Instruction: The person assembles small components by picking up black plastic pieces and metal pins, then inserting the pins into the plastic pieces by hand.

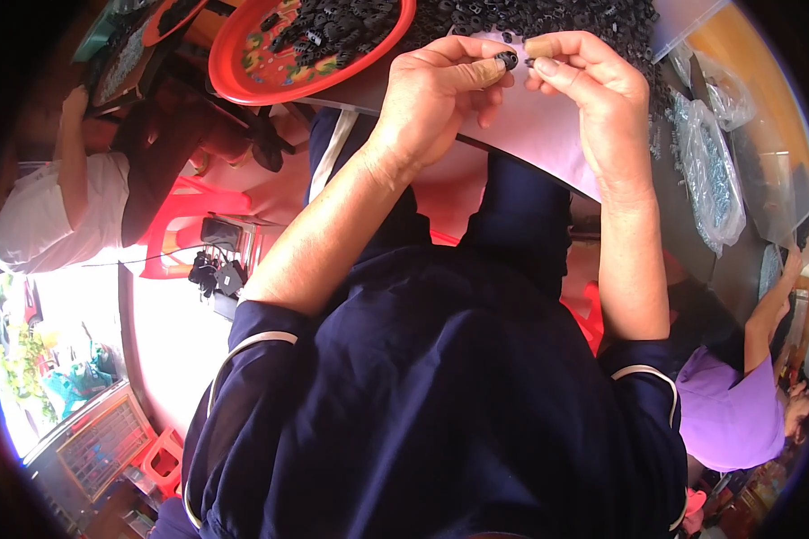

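"What's held?"
"Left hand (430, 88): fingers clamped on a black part (507, 60), above the pale sheet (544, 135)"
"And the right hand (609, 97)?"
"Fingers pinching a tiny dark piece (529, 62), just beside that part"

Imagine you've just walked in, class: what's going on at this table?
A person's left hand pinches a small black part, while the right hand, close beside it, holds what looks like a tiny dark piece. Both are over a pale sheet. Beyond lies a heap of black parts; a red tray at left holds more.
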`<control>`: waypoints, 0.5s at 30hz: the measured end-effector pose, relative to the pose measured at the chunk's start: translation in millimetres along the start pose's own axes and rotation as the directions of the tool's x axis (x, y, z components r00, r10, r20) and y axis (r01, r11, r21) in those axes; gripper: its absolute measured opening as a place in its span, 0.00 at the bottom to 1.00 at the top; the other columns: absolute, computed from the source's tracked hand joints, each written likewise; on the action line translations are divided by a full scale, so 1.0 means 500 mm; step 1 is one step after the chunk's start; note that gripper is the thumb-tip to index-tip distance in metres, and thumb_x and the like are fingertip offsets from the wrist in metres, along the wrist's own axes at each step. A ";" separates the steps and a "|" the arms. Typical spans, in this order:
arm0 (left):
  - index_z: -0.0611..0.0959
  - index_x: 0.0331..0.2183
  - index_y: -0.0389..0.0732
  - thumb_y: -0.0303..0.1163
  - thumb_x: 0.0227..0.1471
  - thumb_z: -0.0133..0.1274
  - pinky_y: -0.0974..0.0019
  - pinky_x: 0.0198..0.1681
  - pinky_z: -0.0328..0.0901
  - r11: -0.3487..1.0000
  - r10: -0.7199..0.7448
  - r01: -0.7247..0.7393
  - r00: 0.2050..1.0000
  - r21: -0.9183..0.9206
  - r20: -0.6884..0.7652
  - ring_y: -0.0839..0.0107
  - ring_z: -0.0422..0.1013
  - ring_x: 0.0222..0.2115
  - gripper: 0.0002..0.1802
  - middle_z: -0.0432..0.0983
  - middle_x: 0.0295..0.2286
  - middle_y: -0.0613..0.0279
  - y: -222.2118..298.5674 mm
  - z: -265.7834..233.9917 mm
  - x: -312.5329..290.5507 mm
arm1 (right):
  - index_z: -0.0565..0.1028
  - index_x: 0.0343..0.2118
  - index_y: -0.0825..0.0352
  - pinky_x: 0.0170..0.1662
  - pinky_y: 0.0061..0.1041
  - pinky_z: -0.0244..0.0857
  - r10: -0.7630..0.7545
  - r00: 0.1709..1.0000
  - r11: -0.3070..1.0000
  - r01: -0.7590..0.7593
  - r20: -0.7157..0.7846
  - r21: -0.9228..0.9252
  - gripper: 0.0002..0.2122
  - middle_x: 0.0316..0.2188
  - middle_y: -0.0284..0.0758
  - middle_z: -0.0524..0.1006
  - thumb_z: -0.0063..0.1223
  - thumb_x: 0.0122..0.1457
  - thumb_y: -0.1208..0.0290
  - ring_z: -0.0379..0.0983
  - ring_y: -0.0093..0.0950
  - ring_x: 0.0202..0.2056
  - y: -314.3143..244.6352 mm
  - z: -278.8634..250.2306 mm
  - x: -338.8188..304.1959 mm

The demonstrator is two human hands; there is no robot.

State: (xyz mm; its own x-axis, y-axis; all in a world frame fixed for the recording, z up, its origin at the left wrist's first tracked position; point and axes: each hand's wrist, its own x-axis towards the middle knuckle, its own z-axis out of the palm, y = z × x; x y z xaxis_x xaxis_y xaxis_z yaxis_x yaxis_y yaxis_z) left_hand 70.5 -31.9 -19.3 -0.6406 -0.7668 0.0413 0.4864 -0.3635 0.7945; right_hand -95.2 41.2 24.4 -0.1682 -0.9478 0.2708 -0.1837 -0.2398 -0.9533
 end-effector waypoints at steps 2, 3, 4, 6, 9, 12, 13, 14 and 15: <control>0.81 0.35 0.33 0.23 0.53 0.56 0.73 0.23 0.66 0.993 0.006 0.006 0.995 0.120 -0.099 0.76 0.72 0.23 0.06 0.78 0.26 0.60 0.001 0.015 0.000 | 0.78 0.40 0.72 0.40 0.18 0.64 -0.016 0.998 1.000 0.014 -0.064 -0.027 0.08 0.33 0.32 0.79 0.53 0.58 0.78 0.74 0.20 0.33 0.003 -0.019 -0.012; 0.81 0.35 0.33 0.23 0.53 0.56 0.73 0.23 0.66 0.991 -0.005 0.017 0.996 0.131 -0.092 0.76 0.72 0.23 0.06 0.78 0.26 0.60 0.004 0.024 0.001 | 0.78 0.40 0.72 0.40 0.18 0.64 -0.014 0.997 1.000 0.012 -0.080 -0.019 0.08 0.33 0.32 0.79 0.53 0.58 0.78 0.74 0.20 0.33 0.006 -0.030 -0.022; 0.82 0.35 0.33 0.23 0.52 0.56 0.75 0.24 0.64 0.924 0.081 -0.042 0.993 0.380 -0.088 0.77 0.71 0.23 0.06 0.78 0.27 0.61 0.005 0.033 0.001 | 0.79 0.38 0.70 0.39 0.17 0.64 -0.006 0.993 1.000 0.007 -0.119 0.011 0.07 0.30 0.31 0.79 0.53 0.57 0.79 0.73 0.19 0.31 0.009 -0.038 -0.033; 0.84 0.34 0.34 0.22 0.48 0.57 0.74 0.26 0.64 0.658 0.245 -0.196 0.969 0.727 0.039 0.77 0.71 0.24 0.08 0.78 0.28 0.62 0.004 0.042 0.014 | 0.79 0.36 0.71 0.37 0.17 0.65 0.018 0.983 0.999 -0.011 -0.182 0.039 0.06 0.29 0.31 0.79 0.55 0.56 0.78 0.73 0.19 0.30 0.017 -0.053 -0.053; 0.80 0.25 0.33 0.21 0.44 0.53 0.55 0.31 0.69 -0.322 0.428 -0.677 0.519 0.662 0.740 0.50 0.75 0.26 0.03 0.76 0.25 0.46 0.000 0.028 0.084 | 0.79 0.36 0.71 0.37 0.17 0.64 0.045 0.969 0.999 -0.038 -0.241 0.036 0.07 0.28 0.30 0.78 0.55 0.56 0.77 0.73 0.18 0.29 0.029 -0.074 -0.072; 0.81 0.25 0.33 0.20 0.44 0.52 0.54 0.33 0.70 -0.162 0.157 -0.617 0.754 0.770 0.638 0.47 0.74 0.28 0.04 0.76 0.26 0.46 0.032 0.046 0.107 | 0.79 0.36 0.71 0.37 0.18 0.64 0.064 0.960 0.998 -0.056 -0.274 0.039 0.07 0.28 0.30 0.78 0.55 0.55 0.76 0.73 0.18 0.29 0.041 -0.092 -0.089; 0.81 0.26 0.32 0.20 0.44 0.52 0.55 0.33 0.70 -0.113 0.153 -0.627 0.755 0.771 0.637 0.48 0.74 0.28 0.04 0.77 0.27 0.46 0.051 0.053 0.104 | 0.79 0.36 0.71 0.37 0.18 0.64 0.063 0.958 0.997 -0.049 -0.278 0.057 0.07 0.28 0.30 0.78 0.55 0.55 0.76 0.73 0.18 0.29 0.045 -0.094 -0.091; 0.81 0.26 0.32 0.20 0.44 0.52 0.55 0.33 0.70 -0.056 0.148 -0.640 0.754 0.766 0.640 0.48 0.75 0.29 0.04 0.77 0.27 0.46 0.069 0.069 0.100 | 0.79 0.35 0.71 0.37 0.18 0.64 0.075 0.954 0.996 -0.058 -0.291 0.065 0.07 0.27 0.30 0.78 0.55 0.55 0.76 0.73 0.18 0.29 0.047 -0.102 -0.097; 0.81 0.27 0.31 0.20 0.44 0.53 0.57 0.34 0.70 -0.003 0.120 -0.634 0.768 0.774 0.629 0.50 0.75 0.29 0.05 0.77 0.27 0.46 0.082 0.078 0.099 | 0.79 0.35 0.70 0.37 0.18 0.63 0.088 0.949 0.995 -0.069 -0.302 0.072 0.06 0.27 0.30 0.78 0.55 0.55 0.77 0.73 0.18 0.29 0.049 -0.109 -0.102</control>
State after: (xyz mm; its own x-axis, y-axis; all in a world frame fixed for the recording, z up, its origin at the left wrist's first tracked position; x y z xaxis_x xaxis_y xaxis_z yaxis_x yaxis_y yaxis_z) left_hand 35.7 -63.9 38.8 -0.8074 -0.2996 0.5083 -0.0554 0.8962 0.4401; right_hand -143.8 95.3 -5.5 -0.4682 -0.8573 0.2141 -0.1011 -0.1887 -0.9768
